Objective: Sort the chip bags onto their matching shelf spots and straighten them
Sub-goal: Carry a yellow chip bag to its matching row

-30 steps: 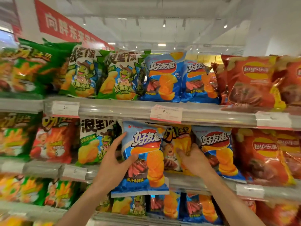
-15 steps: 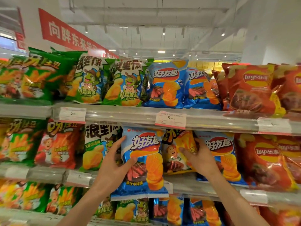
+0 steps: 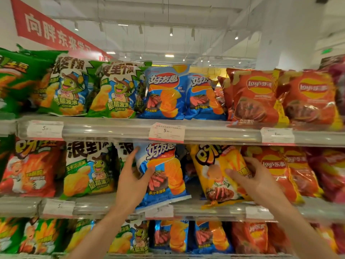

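We note left hand [image 3: 133, 181] gripping blue bag [image 3: 162, 174], right hand [image 3: 255, 181] gripping yellow bag [image 3: 219, 174] at three o'clock; neither seated, sorting unfinished.

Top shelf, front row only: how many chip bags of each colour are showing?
Plain green bag: 1, cut off at the left edge
Green-and-white frog bags: 2
Blue bags: 2
Red Lay's bags: 2
Total: 7, leaving out bags mostly hidden behind these and the dark one at the right edge.
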`<control>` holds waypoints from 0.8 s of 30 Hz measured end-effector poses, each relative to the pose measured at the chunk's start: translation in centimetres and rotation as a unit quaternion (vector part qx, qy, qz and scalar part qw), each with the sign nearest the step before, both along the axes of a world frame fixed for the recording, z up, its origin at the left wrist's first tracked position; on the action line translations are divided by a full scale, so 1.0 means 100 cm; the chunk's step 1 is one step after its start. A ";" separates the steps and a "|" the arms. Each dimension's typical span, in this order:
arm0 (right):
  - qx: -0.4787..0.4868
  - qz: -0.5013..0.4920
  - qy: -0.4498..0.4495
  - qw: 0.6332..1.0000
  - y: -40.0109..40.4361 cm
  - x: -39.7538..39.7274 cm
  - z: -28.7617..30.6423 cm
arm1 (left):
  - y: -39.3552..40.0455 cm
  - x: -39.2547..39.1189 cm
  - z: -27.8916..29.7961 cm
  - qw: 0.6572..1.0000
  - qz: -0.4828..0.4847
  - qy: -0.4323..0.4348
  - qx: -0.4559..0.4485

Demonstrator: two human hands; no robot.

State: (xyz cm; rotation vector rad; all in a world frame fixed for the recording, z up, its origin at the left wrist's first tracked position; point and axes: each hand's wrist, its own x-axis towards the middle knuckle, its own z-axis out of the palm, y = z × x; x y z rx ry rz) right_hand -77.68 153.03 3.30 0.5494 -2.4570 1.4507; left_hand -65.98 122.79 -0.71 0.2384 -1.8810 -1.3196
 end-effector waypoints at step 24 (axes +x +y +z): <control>-0.137 0.114 -0.110 0.978 -0.002 0.033 -0.036 | 0.075 0.003 -0.001 0.988 -0.115 -0.075 -0.065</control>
